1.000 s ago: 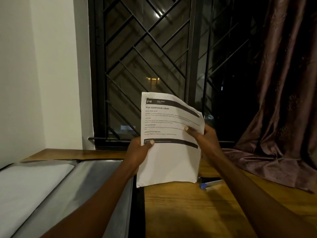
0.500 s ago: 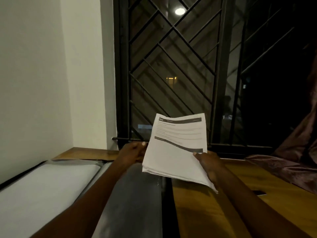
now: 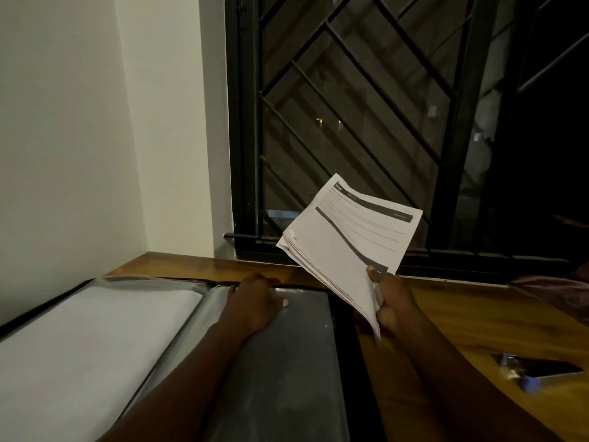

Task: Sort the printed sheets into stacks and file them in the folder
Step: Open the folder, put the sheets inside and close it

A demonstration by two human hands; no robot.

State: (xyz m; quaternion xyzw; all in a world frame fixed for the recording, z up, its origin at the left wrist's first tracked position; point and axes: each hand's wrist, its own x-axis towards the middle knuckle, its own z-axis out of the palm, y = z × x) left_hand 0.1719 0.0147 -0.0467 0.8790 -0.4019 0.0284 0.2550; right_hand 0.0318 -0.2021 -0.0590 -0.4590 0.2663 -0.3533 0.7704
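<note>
Over the table (image 3: 478,314), the right hand (image 3: 393,301) grips the sheets (image 3: 347,237).

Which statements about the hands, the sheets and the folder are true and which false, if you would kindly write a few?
1. The right hand holds the sheets. True.
2. Both hands grip the sheets. False: the left hand rests on the folder, apart from the sheets.
3. The folder lies open on the table. True.
4. The window has no bars. False: a dark grille crosses it.
5. White paper shows in the folder's left half. True.
</note>
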